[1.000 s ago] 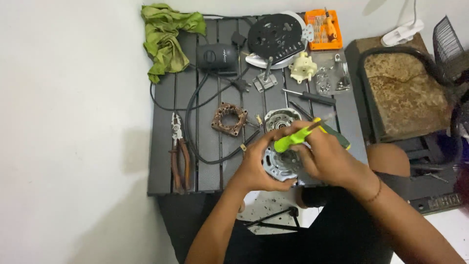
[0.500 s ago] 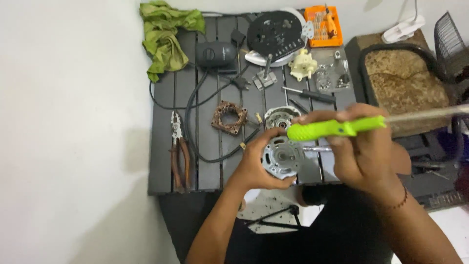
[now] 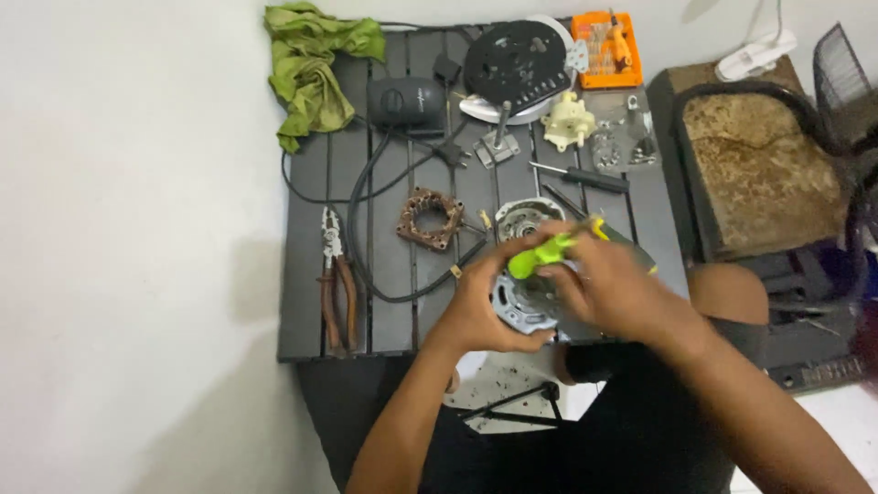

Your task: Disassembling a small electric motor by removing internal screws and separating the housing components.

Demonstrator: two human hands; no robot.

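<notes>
Green screwdriver (image 3: 541,255) lowered back onto motor housing (image 3: 523,302); right hand (image 3: 608,288) grips screwdriver, left hand (image 3: 480,306) clasps housing.

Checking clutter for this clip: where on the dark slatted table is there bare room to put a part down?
Bare slats lie on the table between the green cloth and the pliers, and below the copper stator inside the cable loop. The far right end, around the black disc and orange box, is crowded.

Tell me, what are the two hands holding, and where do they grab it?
The left hand grips the round metal motor housing by its rim. The right hand holds the green screwdriver by its handle.
</notes>
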